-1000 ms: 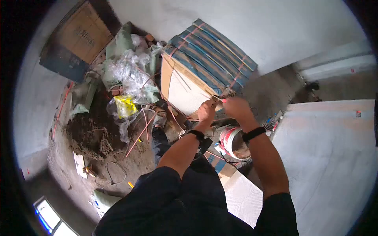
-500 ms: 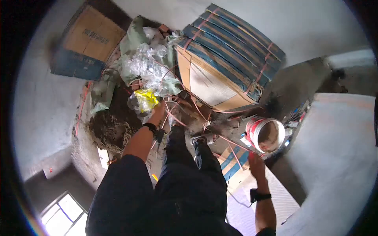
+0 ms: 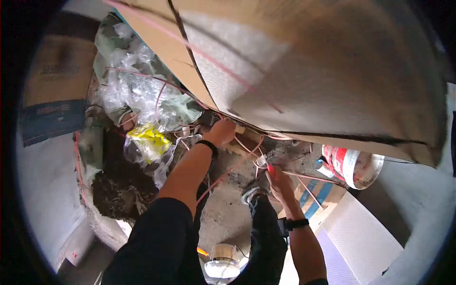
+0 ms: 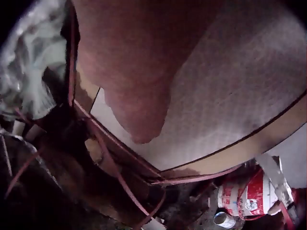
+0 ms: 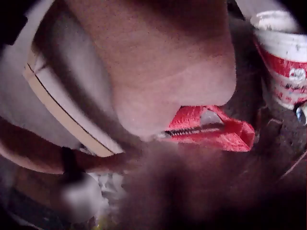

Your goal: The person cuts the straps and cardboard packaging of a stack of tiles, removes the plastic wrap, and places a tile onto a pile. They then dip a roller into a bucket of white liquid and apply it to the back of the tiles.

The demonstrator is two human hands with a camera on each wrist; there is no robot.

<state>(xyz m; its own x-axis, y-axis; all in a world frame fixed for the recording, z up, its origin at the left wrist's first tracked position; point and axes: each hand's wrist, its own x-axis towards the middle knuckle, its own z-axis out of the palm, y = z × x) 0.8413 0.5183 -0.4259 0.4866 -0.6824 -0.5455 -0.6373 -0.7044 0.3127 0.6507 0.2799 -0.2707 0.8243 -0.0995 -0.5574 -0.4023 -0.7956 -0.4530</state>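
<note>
My left hand (image 3: 222, 131) is at the lower left edge of a large strapped box (image 3: 202, 78), its fingers hidden from the head view. In the left wrist view the hand (image 4: 139, 100) overlaps the box's pale dimpled face, and I cannot tell whether it grips anything. To the right, my right hand (image 3: 281, 184) holds a red-handled knife (image 3: 271, 171), with a flat grey blade (image 4: 276, 177) showing in the left wrist view. Fingers wrap its red handle (image 5: 211, 132). Pink straps (image 3: 227, 173) trail loosely across the floor between the hands.
Crumpled clear plastic (image 3: 142, 90) and a yellow wrapper (image 3: 149, 140) lie left, by a dirt pile (image 3: 118, 194). A red and white bucket (image 3: 354, 164) stands right, near pale dimpled sheets (image 3: 365, 230). A foot (image 3: 253, 194) stands below the right hand.
The head view has come closer to the box. From beside the box's corner the hands parted; now the left is at the box's lower edge, and the right has swung back inward with the knife.
</note>
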